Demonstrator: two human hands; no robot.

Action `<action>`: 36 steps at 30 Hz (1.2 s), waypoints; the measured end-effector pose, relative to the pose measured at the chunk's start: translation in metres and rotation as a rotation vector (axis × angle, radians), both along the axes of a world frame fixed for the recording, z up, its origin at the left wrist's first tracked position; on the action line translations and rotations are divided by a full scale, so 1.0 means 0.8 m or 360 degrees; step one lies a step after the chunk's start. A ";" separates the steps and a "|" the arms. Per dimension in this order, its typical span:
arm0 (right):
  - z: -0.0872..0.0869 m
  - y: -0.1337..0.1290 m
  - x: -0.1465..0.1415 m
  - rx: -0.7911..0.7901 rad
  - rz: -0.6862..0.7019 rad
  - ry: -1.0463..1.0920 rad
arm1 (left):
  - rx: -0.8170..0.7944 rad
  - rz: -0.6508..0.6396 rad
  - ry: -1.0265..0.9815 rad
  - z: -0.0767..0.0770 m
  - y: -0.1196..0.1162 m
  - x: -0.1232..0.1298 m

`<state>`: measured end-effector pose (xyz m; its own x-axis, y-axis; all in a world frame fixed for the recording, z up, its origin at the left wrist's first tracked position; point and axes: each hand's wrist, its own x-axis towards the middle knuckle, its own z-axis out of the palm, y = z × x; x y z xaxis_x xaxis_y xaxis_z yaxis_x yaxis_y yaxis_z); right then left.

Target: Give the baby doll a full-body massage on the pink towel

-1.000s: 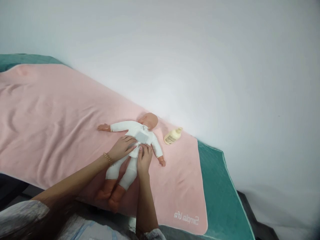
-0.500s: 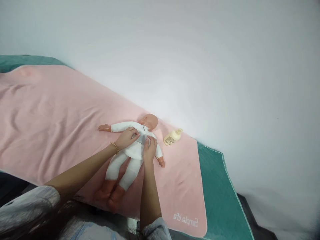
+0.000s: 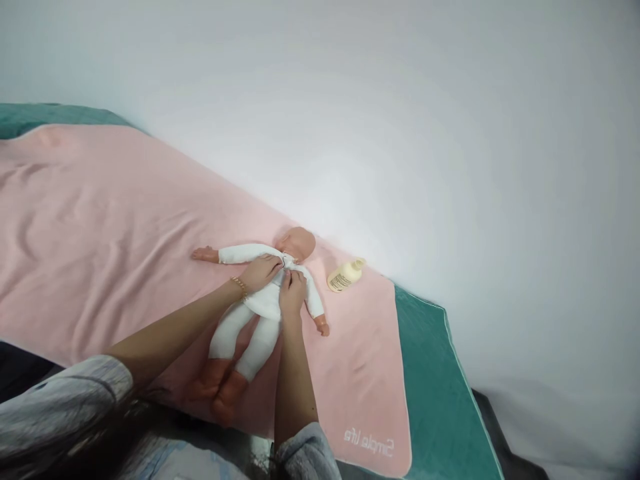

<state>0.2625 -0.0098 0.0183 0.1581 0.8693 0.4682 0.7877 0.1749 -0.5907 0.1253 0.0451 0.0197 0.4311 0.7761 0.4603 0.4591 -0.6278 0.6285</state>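
A baby doll (image 3: 303, 243) lies on its back, arms spread, in a white long-sleeved top (image 3: 263, 304) and white trousers (image 3: 255, 348). At its chest, just below the neck, my left hand (image 3: 262, 272) has its fingers closed on the front of the top. My right hand (image 3: 293, 292) pinches the same front close beside it, fingers bent. The two hands almost meet, and the cloth between the fingertips is mostly hidden. A small dark line, perhaps a tie or seam, shows at the neckline.
Beneath the doll spreads a pink blanket (image 3: 365, 373) with white lettering, over a green cover (image 3: 435, 373). A cream pump bottle (image 3: 345, 275) lies tilted on the blanket, right of the doll's head. A white wall (image 3: 400, 133) borders the far side.
Both hands have come closer together and moved up toward the doll's neckline. The gap between them over the chest has narrowed. Doll and bottle stay in place.
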 end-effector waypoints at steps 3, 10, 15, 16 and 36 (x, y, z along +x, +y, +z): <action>0.000 0.000 0.000 0.0054 0.0004 0.0024 | 0.0011 0.0019 -0.0024 -0.001 -0.004 -0.001; -0.004 0.004 0.001 0.0042 0.0062 0.0036 | 0.0012 0.0096 -0.0019 -0.006 -0.007 0.000; -0.005 0.007 0.001 -0.0043 0.0069 -0.0021 | -0.0007 0.0119 0.0055 -0.007 -0.004 0.003; -0.006 0.007 0.001 -0.0043 0.0070 -0.0024 | -0.0007 0.0121 0.0067 -0.007 -0.004 0.003; -0.002 0.005 0.003 0.0008 0.0090 -0.0062 | -0.0022 0.0141 -0.0022 -0.001 -0.010 0.002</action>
